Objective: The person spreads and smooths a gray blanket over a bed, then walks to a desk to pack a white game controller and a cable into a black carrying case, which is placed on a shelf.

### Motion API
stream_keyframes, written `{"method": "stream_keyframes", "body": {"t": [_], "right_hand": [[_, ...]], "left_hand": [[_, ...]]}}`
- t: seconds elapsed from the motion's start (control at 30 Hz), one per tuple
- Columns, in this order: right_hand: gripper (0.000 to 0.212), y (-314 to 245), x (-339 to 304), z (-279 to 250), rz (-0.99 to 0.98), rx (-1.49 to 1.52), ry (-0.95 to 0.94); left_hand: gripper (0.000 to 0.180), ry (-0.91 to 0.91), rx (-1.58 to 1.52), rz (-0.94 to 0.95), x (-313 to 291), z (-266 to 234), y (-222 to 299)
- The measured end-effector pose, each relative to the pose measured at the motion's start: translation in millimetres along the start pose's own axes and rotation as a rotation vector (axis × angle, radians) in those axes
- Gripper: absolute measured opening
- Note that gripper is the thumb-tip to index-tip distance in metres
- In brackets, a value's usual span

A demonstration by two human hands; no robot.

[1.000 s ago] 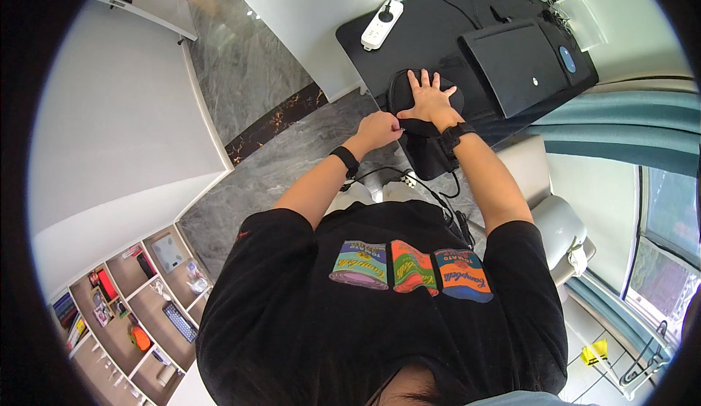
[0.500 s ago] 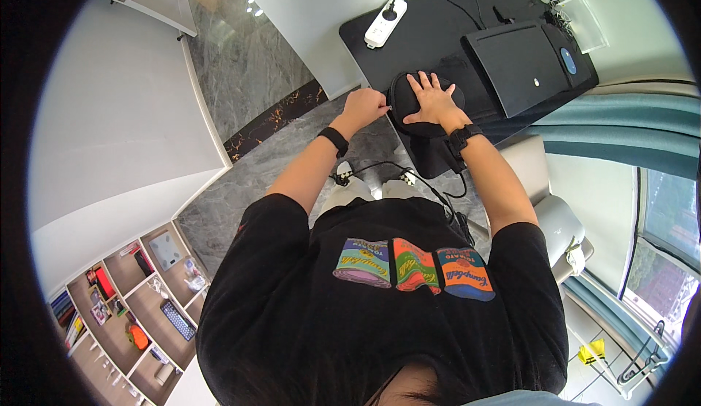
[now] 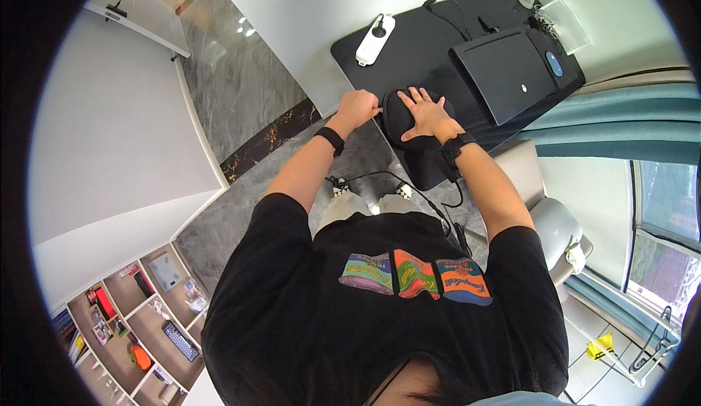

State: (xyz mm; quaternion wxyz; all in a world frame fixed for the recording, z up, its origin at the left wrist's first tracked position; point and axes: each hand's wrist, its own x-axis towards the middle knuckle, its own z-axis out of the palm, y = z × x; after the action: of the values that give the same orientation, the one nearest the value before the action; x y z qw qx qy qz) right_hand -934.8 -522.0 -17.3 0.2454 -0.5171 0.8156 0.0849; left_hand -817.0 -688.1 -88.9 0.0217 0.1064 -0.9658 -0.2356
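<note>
A black rounded zip case [image 3: 398,117] lies at the near left part of the black table [image 3: 409,48]. My right hand [image 3: 429,117] rests flat on its top, fingers spread. At the case's left edge my left hand [image 3: 359,108] is closed in a pinch; a small metallic zipper pull [image 3: 379,109] shows at its fingertips. Black bands circle both wrists. The near rim of the case is partly hidden by my right hand.
A closed black laptop [image 3: 507,74] lies to the right of the case. A white power strip [image 3: 374,39] with a plug sits at the far left. Black cables [image 3: 431,203] hang below the table's near edge. A pale chair [image 3: 522,169] stands at the right.
The whole view has shifted slightly, with the table a little lower and further left. My right hand stays on the case and my left still pinches at its edge.
</note>
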Motion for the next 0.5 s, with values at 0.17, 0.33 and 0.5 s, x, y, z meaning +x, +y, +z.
{"method": "stream_keyframes", "body": {"t": [0.17,0.33,0.5], "right_hand": [[0.107,-11,-3,6,-0.082,-0.058,0.023],[0.106,-36,-20,40,-0.14,-0.122,0.2],[0.107,-37,-30,58,-0.142,-0.141,0.325]], "left_hand": [[0.015,-0.065,0.003,0.055,-18,6,6],[0.018,-0.136,-0.075,0.072,-66,19,33],[0.017,-0.119,-0.143,0.022,-88,17,50]]}}
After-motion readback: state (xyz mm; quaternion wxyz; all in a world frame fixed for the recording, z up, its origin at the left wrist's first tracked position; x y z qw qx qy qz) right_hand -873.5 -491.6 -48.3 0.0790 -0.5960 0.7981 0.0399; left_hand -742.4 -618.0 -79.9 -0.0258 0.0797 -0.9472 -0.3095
